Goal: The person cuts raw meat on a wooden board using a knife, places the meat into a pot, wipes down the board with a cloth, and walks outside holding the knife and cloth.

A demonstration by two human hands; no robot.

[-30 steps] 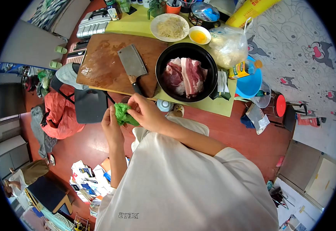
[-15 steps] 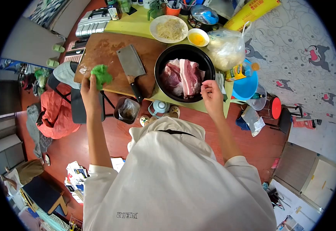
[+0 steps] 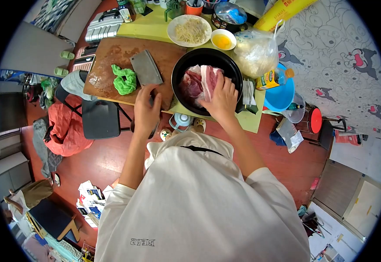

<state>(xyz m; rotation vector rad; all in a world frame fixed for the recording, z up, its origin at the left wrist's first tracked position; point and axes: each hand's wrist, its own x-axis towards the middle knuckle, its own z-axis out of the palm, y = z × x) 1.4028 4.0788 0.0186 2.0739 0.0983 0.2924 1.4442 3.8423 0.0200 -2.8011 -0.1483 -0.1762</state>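
Note:
My left hand (image 3: 146,111) is closed around the handle of a cleaver (image 3: 146,67), hiding most of it. The wide blade lies flat on a wooden cutting board (image 3: 105,54). A crumpled green cloth (image 3: 123,80) rests on the board, left of the blade. In a black bowl (image 3: 178,65) to the right sit raw pieces of pork (image 3: 192,83), one with pale fat stripes. My right hand (image 3: 223,98) reaches into the bowl, its fingers and thumb curved over the striped piece of pork. Its fingertips are partly hidden against the meat.
Behind the bowl stand a plate of bean sprouts (image 3: 192,31) and a small bowl of egg (image 3: 222,40). A plastic bag (image 3: 256,50), a yellow-labelled bottle (image 3: 271,80) and a blue basin (image 3: 282,98) are at the right. A black stool (image 3: 101,120) stands left of the table.
The green cloth has left my left hand and now lies on the board. My left hand has moved right to the cleaver handle. My right hand has moved left onto the pork.

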